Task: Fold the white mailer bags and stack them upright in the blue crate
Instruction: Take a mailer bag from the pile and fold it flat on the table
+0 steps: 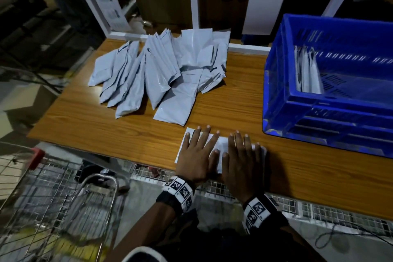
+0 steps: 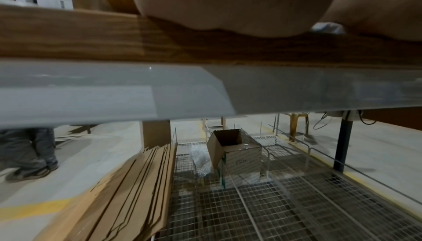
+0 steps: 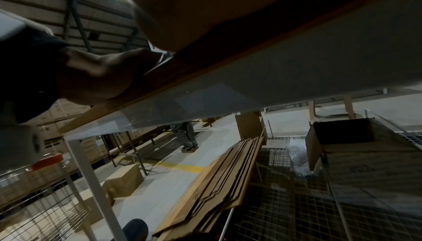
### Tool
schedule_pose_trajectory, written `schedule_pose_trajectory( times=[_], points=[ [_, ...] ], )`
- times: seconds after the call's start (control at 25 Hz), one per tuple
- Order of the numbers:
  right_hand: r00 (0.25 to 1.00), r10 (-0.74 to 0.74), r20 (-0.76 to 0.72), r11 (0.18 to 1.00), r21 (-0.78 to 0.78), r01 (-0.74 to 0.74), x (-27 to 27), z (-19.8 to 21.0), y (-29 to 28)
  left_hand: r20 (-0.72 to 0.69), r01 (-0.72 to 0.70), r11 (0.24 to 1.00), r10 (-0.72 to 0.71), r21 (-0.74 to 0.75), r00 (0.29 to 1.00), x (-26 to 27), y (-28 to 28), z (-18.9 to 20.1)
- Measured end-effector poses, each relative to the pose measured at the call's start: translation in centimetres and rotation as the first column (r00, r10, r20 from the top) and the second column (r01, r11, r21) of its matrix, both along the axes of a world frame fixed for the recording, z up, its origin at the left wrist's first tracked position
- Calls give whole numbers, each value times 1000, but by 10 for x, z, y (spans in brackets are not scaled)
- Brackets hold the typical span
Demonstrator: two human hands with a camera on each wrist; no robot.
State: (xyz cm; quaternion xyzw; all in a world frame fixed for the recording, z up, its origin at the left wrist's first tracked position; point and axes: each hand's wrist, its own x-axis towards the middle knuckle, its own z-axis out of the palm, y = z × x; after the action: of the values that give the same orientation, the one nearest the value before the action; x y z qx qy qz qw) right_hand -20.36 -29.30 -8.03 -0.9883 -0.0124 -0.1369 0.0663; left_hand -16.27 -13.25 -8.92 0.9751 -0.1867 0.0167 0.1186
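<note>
Head view: left hand (image 1: 196,155) and right hand (image 1: 242,162) both lie flat, fingers straight, pressing one white mailer bag (image 1: 221,147) on the wooden table (image 1: 106,134), near the blue crate (image 1: 319,112). A few bags (image 1: 308,72) stand upright inside the crate; the loose pile (image 1: 161,70) sits well apart from it.

Left wrist view: just palm on the table edge (image 2: 91,33).

Right wrist view: too dark to tell anything about the fingers.

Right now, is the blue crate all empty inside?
No. In the head view a few folded white bags already stand upright against the left wall inside the blue crate.
</note>
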Motion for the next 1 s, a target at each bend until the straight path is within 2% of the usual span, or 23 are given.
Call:
schedule_pose_trajectory(
  times=[0.2,0.32,0.44,0.56,0.68,0.76,0.88,1.0],
  points=[
    [992,-47,-114,999,-17,45,4,2,3,-18,-11,1000,10,-10,1000,3,-1,2],
    [996,-50,-79,999,-17,49,3,4,3,-19,-6,1000,6,0,1000,3,0,1],
    [999,-30,15,999,-19,30,0,5,4,-32,14,1000,-13,16,999,4,2,1],
    [998,4,57,997,76,-8,1,1,-1,-39,-2,999,3,42,999,4,-1,4],
    [988,3,154,975,217,-36,3,-8,-7,-33,-19,999,18,-29,999,0,-3,10],
    [981,-65,181,967,256,17,4,-10,-12,-21,-27,992,25,-122,999,-2,-10,19],
    [983,-134,125,968,227,103,-3,-12,-17,15,50,980,-48,-191,999,-6,-37,26],
    [987,-141,83,967,226,119,-2,-15,-20,-52,98,979,-109,-177,993,-8,-55,17]
  ],
)
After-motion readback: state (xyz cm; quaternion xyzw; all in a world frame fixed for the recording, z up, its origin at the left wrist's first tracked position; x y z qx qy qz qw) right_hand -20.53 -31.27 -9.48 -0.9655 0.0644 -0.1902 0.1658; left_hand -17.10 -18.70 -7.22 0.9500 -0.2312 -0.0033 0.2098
